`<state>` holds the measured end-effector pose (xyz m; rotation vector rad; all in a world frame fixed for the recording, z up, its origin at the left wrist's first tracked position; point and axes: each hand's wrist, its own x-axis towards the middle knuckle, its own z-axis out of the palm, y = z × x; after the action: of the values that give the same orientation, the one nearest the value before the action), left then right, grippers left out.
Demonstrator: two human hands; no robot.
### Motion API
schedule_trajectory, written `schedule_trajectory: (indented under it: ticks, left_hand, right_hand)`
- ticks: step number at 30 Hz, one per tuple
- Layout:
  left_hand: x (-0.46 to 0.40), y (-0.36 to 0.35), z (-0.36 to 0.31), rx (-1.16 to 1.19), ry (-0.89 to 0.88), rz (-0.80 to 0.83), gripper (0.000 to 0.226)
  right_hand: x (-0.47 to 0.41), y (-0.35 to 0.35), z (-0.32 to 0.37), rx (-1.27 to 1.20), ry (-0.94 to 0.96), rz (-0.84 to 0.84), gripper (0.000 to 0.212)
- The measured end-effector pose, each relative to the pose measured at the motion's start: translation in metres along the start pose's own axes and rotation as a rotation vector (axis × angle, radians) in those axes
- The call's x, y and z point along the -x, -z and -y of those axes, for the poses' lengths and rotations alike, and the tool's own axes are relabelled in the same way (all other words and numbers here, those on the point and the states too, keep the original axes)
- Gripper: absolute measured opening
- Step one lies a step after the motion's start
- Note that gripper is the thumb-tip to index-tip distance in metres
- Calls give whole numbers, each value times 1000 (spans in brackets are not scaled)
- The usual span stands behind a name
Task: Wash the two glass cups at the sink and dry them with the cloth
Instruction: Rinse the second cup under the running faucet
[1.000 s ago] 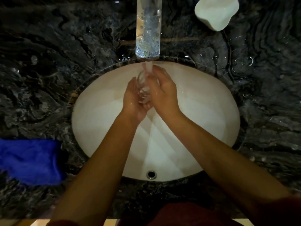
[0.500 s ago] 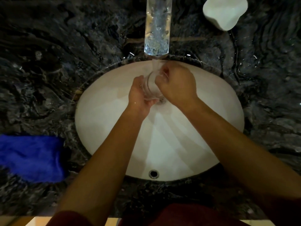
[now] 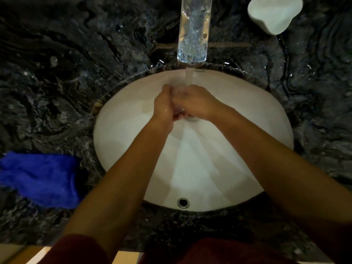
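**Wet glass, hard basin**

Since half a second ago both hands have drawn together and lower under the stream, hiding the glass cup (image 3: 179,109) almost entirely. Left hand (image 3: 164,103) curls against it from 9 o'clock; right hand (image 3: 196,102) wraps over it from 3 o'clock. Only a glint shows between the palms, above the sink (image 3: 123,134) centre. Running water (image 3: 189,77) makes the grip slick; a slip would likely drop it onto the porcelain. The blue cloth (image 3: 40,178) waits on the counter (image 3: 57,82) at 8 o'clock; a second cup is not visible.
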<state>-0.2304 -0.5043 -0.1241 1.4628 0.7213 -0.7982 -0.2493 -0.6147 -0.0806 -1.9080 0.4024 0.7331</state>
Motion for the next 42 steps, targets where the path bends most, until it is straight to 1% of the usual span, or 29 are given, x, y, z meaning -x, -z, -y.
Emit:
schedule_trajectory:
  ticks: [2, 4, 5, 7, 8, 9, 11, 12, 13, 16, 18, 20, 21, 22, 24, 26, 27, 29, 30, 31, 32, 33, 34, 35, 36, 38, 39, 40, 42]
  left_hand:
    - [4, -4, -3, -113, -45, -19, 43]
    - [6, -7, -5, -220, -161, -82, 35]
    - [6, -8, -4, -221, -280, -102, 30]
    - [10, -11, 3, -143, -527, -120, 24]
    - [14, -11, 7, -134, -615, -134, 22]
    - [16, -12, 11, -137, -671, -154, 19]
    - [17, -12, 19, -161, -738, -179, 16]
    - [16, -12, 22, -172, -752, -184, 17]
    - [13, -12, 24, -173, -755, -195, 19]
    - [11, -13, 27, -145, -736, -222, 22]
    - [11, -17, 22, -79, -696, -217, 20]
    - [7, -19, 15, -51, -580, -182, 25]
    - [3, -17, 12, -47, -461, -153, 28]
    - [0, -13, 10, -27, -311, -90, 30]
    - [-3, -1, 10, 61, -50, 94, 26]
    - [-5, 12, 14, 103, 52, 203, 20]
    - [-6, 17, 17, 86, 76, 242, 21]
    - [-6, 21, 19, 71, 86, 281, 25]
    - [-5, 19, 16, 70, 84, 295, 27]
    - [-6, 16, 14, 61, 90, 286, 30]
    - [-5, 13, 11, 43, 98, 265, 32]
    - [-4, 14, 8, 11, 92, 228, 33]
    - [-4, 14, 5, -22, 88, 211, 32]
    - [-4, 13, 2, -85, 82, 218, 31]
    - [-2, 13, 0, -164, 74, 233, 31]
    - [1, 10, -4, -282, 59, 263, 33]
    - [2, 8, -5, -281, 70, 268, 35]
    - [3, 6, -6, -232, 80, 260, 36]
    - [2, 5, -8, -131, 57, 196, 35]
  right_hand:
    - [-2, 6, -2, -104, -33, 52, 33]
    - [2, 13, -5, -295, -34, 93, 23]
    - [4, 14, -7, -473, -59, 80, 15]
    - [3, 13, -12, -951, -193, 30, 16]
    - [2, 11, -14, -1105, -239, 41, 16]
    - [1, 11, -15, -1163, -275, 77, 15]
    - [2, 11, -13, -1126, -309, 116, 18]
    - [1, 8, -15, -1095, -320, 90, 19]
    - [1, 6, -12, -1053, -321, 34, 20]
    - [-1, -6, -9, -828, -232, -224, 24]
    - [-1, -16, -9, -695, -154, -317, 23]
    - [2, -21, -17, -656, -73, -368, 28]
    - [5, -22, -20, -597, -10, -381, 35]
    - [8, -23, -26, -456, 76, -376, 42]
    - [15, -20, -39, -41, 290, -310, 47]
    - [22, -14, -49, 345, 522, -237, 43]
    - [25, -8, -54, 451, 625, -208, 41]
    - [29, -3, -64, 486, 769, -179, 37]
    - [30, 0, -68, 449, 812, -217, 33]
    - [30, 2, -72, 411, 825, -301, 29]
    - [31, 2, -75, 353, 783, -421, 25]
    - [29, 2, -74, 305, 691, -527, 27]
    - [27, 4, -71, 269, 568, -601, 33]
    - [26, 6, -66, 245, 443, -609, 41]
    - [22, 7, -60, 259, 345, -539, 45]
    - [12, 10, -42, 442, 220, -351, 36]
    - [6, 10, -32, 540, 185, -306, 30]
    - [0, 10, -21, 601, 166, -298, 26]
    - [-10, 9, -5, 637, 131, -315, 30]
